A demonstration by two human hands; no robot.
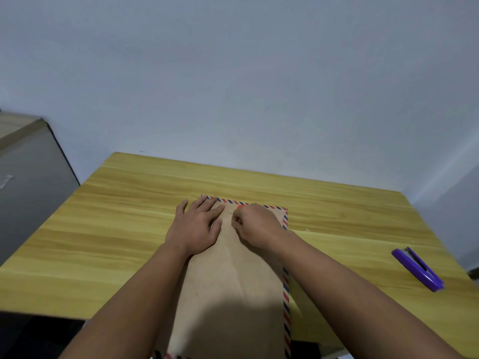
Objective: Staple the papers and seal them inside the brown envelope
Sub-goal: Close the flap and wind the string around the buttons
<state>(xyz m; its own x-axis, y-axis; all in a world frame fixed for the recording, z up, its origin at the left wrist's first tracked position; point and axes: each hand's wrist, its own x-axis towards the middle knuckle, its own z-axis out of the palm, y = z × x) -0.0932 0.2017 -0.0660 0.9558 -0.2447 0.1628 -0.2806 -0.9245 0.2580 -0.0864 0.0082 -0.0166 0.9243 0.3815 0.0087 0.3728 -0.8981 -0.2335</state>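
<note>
At far end of envelope, right hand (256,224) has fingers curled tight, pinching what looks like a thin string by a small red disc (240,207), prob. winding the closure. Left hand (198,226) lies flat w/ fingers straight and spread, holding nothing, pressing the flap area so it stays put while right works. Long brown paper envelope w/ red-blue striped edge (233,281) lies lengthwise mid-table, near end past table edge. Papers not visible, presumably inside. Purple plastic stapler (417,269) sits well apart at right on yellow wood-grain table (116,216), seemingly done with.
</note>
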